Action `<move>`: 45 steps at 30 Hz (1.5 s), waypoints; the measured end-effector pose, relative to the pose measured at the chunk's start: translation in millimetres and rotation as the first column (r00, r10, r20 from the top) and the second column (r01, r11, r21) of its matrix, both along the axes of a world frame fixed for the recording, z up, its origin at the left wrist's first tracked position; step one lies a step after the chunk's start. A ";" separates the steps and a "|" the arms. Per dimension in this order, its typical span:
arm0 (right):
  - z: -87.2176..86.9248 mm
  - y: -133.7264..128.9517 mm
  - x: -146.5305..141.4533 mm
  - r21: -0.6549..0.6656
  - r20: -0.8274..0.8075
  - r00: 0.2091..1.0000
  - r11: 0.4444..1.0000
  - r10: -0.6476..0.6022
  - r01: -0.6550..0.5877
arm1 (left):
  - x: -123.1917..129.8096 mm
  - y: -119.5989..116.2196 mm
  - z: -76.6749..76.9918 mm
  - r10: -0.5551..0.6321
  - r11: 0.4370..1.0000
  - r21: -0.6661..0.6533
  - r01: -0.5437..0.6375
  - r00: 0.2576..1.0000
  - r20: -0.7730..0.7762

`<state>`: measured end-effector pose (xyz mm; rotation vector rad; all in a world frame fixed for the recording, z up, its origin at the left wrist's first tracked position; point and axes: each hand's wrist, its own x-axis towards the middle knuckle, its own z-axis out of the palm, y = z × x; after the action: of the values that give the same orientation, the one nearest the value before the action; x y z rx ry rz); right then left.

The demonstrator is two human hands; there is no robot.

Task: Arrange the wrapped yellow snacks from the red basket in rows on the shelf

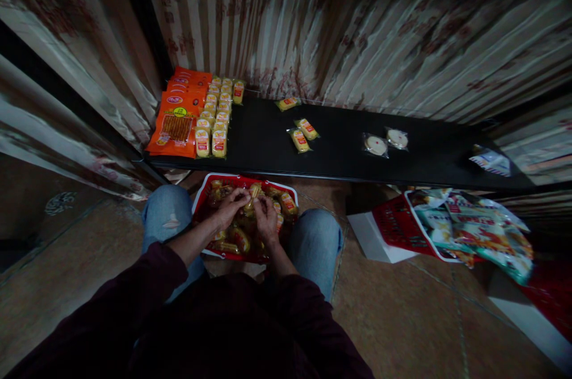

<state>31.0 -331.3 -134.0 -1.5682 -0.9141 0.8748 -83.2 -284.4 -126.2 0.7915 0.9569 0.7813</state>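
Note:
Between my knees stands a red basket (245, 178) with a white rim, holding many small yellow wrapped cakes. Over it, my left hand (230, 206) and my right hand (267, 218) come close together, fingers closed on one wrapped cake (255, 190) between them. On the black shelf (263, 129) in front, rows of upright wrapped cakes (211, 108) stand beside overlapping orange snack bags (176, 120). Three more yellow cakes lie loose near the middle, two of them side by side (304, 133).
Two round white wrapped items (376, 145) and a blue-white packet (490, 160) lie on the shelf's right part. A red basket of green-white bags (482, 218) sits at the right on a white box (379, 242). Patterned curtains (313, 21) hang behind.

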 end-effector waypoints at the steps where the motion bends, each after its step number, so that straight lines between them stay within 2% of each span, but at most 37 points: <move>1: 0.1 0.2 0.0 0.004 0.015 1.000 1.000 0.002 -0.002 | -0.2 0.3 -1.4 -0.008 1.000 0.022 0.008 1.000 -0.006; 6: -3.7 0.6 0.4 0.018 -0.003 1.000 1.000 0.006 -0.006 | -1.4 1.0 -5.1 -0.026 0.995 0.100 0.027 1.000 -0.010; 12: -4.8 -0.8 0.4 0.020 -0.003 1.000 0.999 -0.028 0.028 | 0.0 0.0 0.2 0.020 0.997 0.075 -0.017 0.999 -0.030; 17: 4.7 -8.5 1.9 0.051 0.156 0.988 0.999 -0.001 -0.007 | 1.3 -2.2 10.6 0.016 0.998 0.061 -0.015 1.000 -0.010; 21: 9.2 -14.3 3.8 0.101 0.314 0.946 0.994 -0.076 0.047 | 1.5 -3.2 18.0 -0.025 0.996 0.085 0.024 1.000 0.010; 27: 9.2 -12.8 4.8 0.134 0.409 0.907 0.990 -0.101 0.050 | 1.6 -0.7 28.0 -0.027 0.990 0.138 0.022 0.999 0.033; 33: 14.9 -5.7 4.0 0.150 0.393 0.916 0.988 -0.079 0.021 | 3.8 2.9 38.1 0.042 0.986 0.159 -0.042 0.999 0.006; 40: 24.8 11.4 7.7 0.121 0.294 0.954 0.992 -0.062 0.027 | 7.5 14.2 42.2 0.088 0.948 0.310 -0.068 0.995 -0.050; 45: 38.1 28.6 8.6 0.114 0.241 0.970 0.993 -0.035 0.007 | 9.7 25.3 52.1 0.119 0.927 0.369 -0.068 0.986 -0.115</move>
<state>39.7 -302.7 -95.8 -1.6059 -1.0988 0.6136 -73.5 -259.1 -74.1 1.1402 0.9896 1.0166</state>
